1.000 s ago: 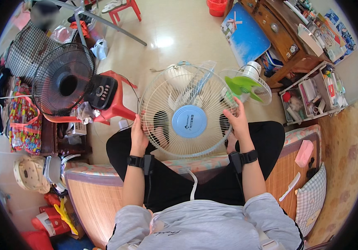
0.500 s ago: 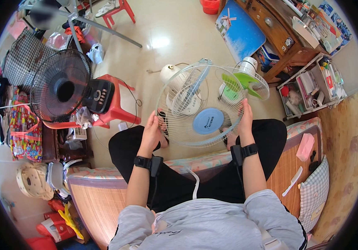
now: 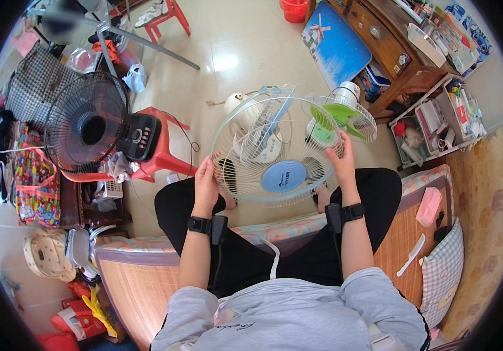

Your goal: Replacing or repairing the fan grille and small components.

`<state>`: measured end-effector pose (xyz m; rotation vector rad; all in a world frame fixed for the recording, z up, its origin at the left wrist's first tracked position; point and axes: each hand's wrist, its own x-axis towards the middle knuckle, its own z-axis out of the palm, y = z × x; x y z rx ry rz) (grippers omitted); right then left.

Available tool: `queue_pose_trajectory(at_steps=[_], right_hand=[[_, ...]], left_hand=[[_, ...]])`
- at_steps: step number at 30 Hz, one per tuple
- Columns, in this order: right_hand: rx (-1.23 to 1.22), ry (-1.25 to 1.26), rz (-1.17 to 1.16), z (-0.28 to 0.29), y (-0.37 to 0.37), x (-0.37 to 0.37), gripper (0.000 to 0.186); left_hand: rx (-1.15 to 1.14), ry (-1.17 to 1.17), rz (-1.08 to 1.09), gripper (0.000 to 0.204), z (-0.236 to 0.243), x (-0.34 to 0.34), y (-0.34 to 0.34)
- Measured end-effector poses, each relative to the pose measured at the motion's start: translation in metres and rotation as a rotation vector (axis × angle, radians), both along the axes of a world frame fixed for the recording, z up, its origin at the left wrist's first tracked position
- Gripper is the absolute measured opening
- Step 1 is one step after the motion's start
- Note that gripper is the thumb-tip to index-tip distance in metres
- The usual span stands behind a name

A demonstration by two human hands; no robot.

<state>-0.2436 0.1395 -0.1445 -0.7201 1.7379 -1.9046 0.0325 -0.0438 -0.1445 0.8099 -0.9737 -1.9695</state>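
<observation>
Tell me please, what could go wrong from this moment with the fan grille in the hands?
The fan grille is held only at its edges by the left fingers and right fingers, so it might slip if one grip loosens. Dropped, it could hit the white fan body partly behind it. It also appears close to the green-bladed fan; swinging right might knock that.

both forearms [image 3: 196, 260] are reaching forward | left hand [image 3: 205, 186] is gripping, fingers [image 3: 207, 167] bunched | right hand [image 3: 342, 164] is gripping too, thumb [image 3: 330, 154] kinda poking inward
</observation>
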Motion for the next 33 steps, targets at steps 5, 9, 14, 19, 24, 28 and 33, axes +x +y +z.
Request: queue_pose_trajectory(at_steps=[5,9,14,19,24,28,33], right_hand=[[0.016,0.056,0.000,-0.007,-0.005,0.002,0.063],[-0.072,0.141,-0.029,-0.006,-0.009,0.013,0.051],[-0.080,-0.107,0.041,-0.011,0.004,0.005,0.025],[-0.108,-0.387,-0.113,-0.008,0.007,0.008,0.025],[-0.062,-0.445,-0.265,0.000,0.009,0.000,0.037],[-0.104,-0.572,-0.289,0.007,0.015,-0.005,0.039],[-0.332,-1.106,0.068,-0.039,0.015,-0.010,0.037]], left_hand=[[0.030,0.001,0.102,0.022,-0.008,0.005,0.000],[-0.040,0.021,0.133,0.021,-0.020,0.015,-0.010],[-0.040,0.059,0.176,0.024,-0.009,0.014,-0.008],[-0.143,0.060,0.126,0.020,-0.008,0.020,-0.015],[-0.232,0.024,0.217,0.022,-0.029,0.032,-0.027],[-0.255,-0.157,0.282,0.025,-0.013,0.027,-0.017],[-0.128,0.009,0.203,0.027,-0.012,0.032,-0.019]])
